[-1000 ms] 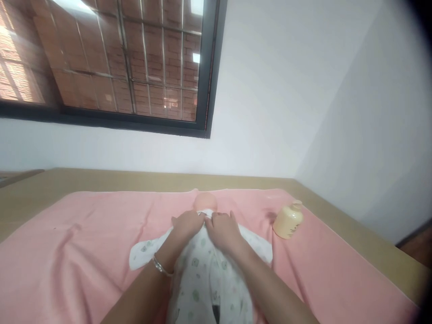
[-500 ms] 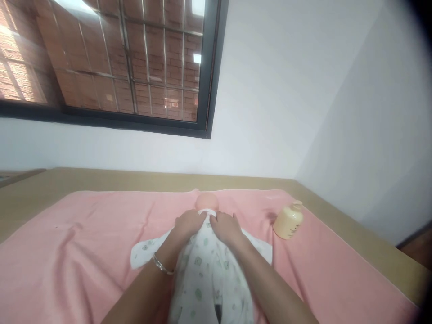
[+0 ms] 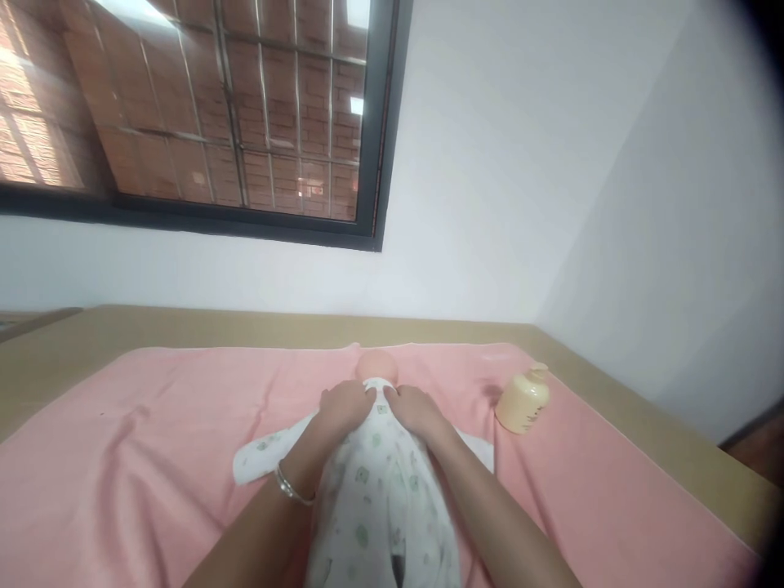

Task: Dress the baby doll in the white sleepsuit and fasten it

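A baby doll (image 3: pixel 377 367) lies on its back on a pink blanket, its bald head at the far end. It wears a white baby romper (image 3: pixel 361 498) with small green and grey prints, and the sleeves spread out to both sides. My left hand (image 3: pixel 348 406) grips the romper beside the collar, thumb on the front. On the other side of the collar, my right hand (image 3: pixel 416 408) holds the cloth in the same way. The fingers of both hands are partly hidden behind the doll's shoulders. A dark gap shows between the romper's legs near the bottom.
A cream pump bottle (image 3: pixel 523 401) stands tilted in view to the right on the pink blanket (image 3: pixel 202 408). Under the blanket is a tan surface (image 3: pixel 294 327), bordered by white walls (image 3: pixel 490 163). A dark-framed window (image 3: pixel 245 220) is at the upper left.
Both hands stay at the collar, with the right thumb shifted slightly. The left sleeve has moved a little outward; the doll and bottle stay in place.
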The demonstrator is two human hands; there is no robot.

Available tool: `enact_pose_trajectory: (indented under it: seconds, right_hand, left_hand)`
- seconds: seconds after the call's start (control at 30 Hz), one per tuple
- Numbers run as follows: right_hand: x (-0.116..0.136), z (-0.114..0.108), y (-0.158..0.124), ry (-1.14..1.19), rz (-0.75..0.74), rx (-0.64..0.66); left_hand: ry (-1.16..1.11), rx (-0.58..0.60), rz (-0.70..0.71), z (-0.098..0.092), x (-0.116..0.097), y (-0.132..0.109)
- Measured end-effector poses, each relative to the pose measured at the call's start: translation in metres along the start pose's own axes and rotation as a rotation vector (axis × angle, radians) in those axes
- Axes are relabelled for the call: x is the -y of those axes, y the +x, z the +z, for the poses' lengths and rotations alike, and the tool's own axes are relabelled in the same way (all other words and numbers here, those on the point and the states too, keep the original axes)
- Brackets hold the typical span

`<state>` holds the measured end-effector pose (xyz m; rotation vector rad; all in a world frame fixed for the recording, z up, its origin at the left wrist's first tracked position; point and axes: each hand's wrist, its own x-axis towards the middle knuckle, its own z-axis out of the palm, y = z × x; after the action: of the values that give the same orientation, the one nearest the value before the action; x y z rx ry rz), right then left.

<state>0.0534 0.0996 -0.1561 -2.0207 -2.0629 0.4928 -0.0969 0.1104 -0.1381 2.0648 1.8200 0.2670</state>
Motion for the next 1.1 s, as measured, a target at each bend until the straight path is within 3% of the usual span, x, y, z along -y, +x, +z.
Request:
enact_pose_trajectory:
  seconds: [0.23,0.47,0.73,1.1]
  right_hand:
    - [0.013,0.003,-0.016,-0.142,-0.159,-0.192]
    - [-0.009,-0.001,0.005,0.097,-0.013,0.064]
    - [-0.015,0.019,0.016,0.078,0.026,-0.073]
    - [-0.014,0.021,0.017,0.135,0.025,-0.157]
  left_hand:
    - [0.001,0.027,0.046,0.006,0.009,0.010]
    - [-0.073,0.030,-0.082,0.013,0.008,0.013]
    - [-0.097,-0.022,-0.039,0.015,0.009,0.015]
    - [-0.148,-0.036,-0.019,0.013,0.012,0.016]
